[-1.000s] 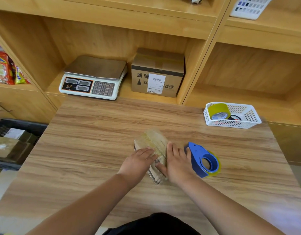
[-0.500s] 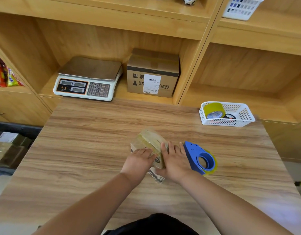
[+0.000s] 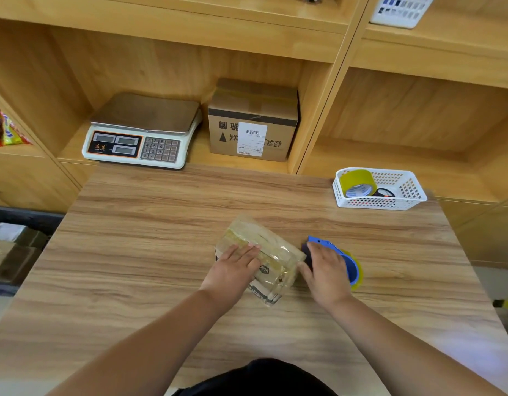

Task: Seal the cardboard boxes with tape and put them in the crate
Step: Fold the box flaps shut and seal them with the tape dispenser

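Currently: left grip (image 3: 235, 267) lies flat, fingers straight, on the near-left part of the small cardboard box (image 3: 275, 254), pressing it onto the table (image 3: 132, 252). Judged purpose: pin the box and rub the glossy tape down so nothing slides.

Right grip (image 3: 325, 277), at 3 o'clock of the box, is laid over the blue tape dispenser (image 3: 351, 267). Fingers fairly straight, not closed round it; thumb near the box's side. Taking it up or leaving it: cannot tell.

Box position: mid-table, flat on its broad face, touching the table only. Long axis runs roughly 10 o'clock to 4 o'clock, skewed to the table edge; the near end points toward the right forearm. Tape strip follows the same line.

Crate (image 3: 24, 217) at 9 o'clock, off the table's left edge and lower, with boxes inside. This box is not yet in it.

White basket (image 3: 381, 205) at 2 o'clock on the table, holding a yellow tape roll (image 3: 357, 181).

Farthest, at 12 o'clock on the shelf: weighing scale (image 3: 144, 130), with a large labelled carton (image 3: 252, 121) just beside it.
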